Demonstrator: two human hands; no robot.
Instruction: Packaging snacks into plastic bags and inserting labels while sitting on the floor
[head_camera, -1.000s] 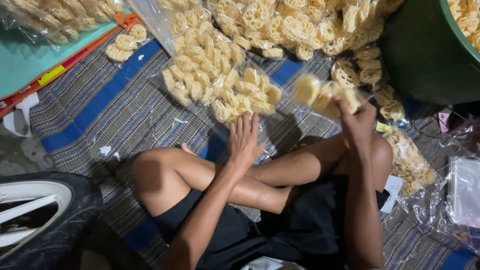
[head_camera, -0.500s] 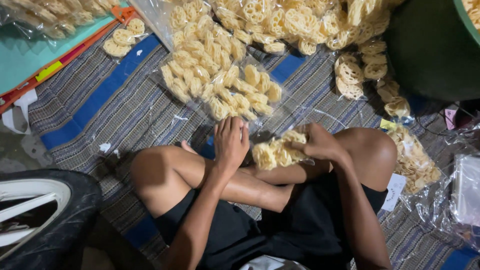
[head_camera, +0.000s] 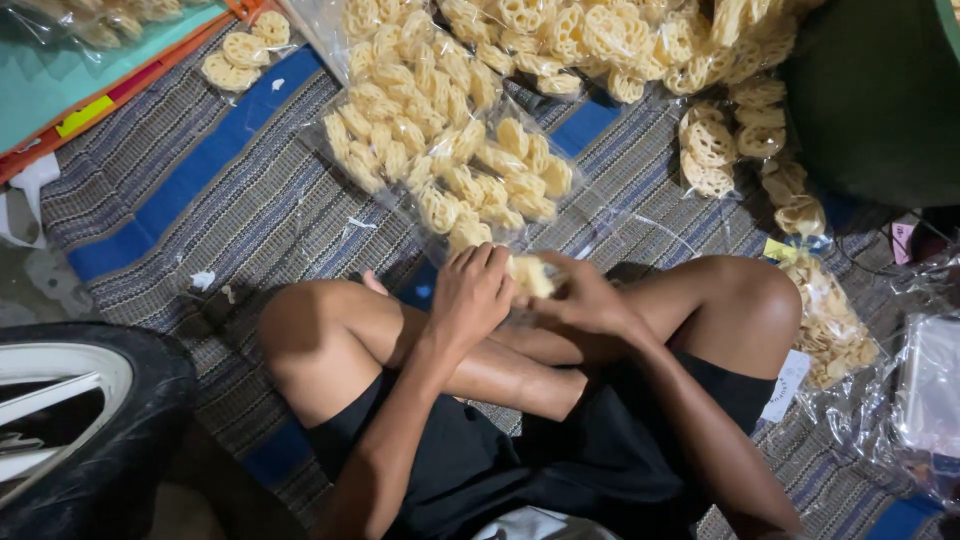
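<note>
I sit cross-legged on a striped woven mat (head_camera: 200, 190). My left hand (head_camera: 470, 295) and my right hand (head_camera: 588, 300) meet above my shins, both closed around a small stack of pale yellow, lattice-shaped crackers (head_camera: 530, 272). Only the top of the stack shows between my fingers. Just beyond my hands lies a clear plastic bag filled with the same crackers (head_camera: 450, 150).
A heap of loose crackers (head_camera: 600, 30) lies at the far edge by a dark green basin (head_camera: 870, 90). Small filled bags (head_camera: 830, 330) and clear plastic (head_camera: 930, 390) are on the right. A tyre (head_camera: 110, 440) sits at lower left and a teal board (head_camera: 70, 80) at upper left.
My right hand has come back from the cracker heap with a handful to above my legs. My left hand has closed in on the same stack.
</note>
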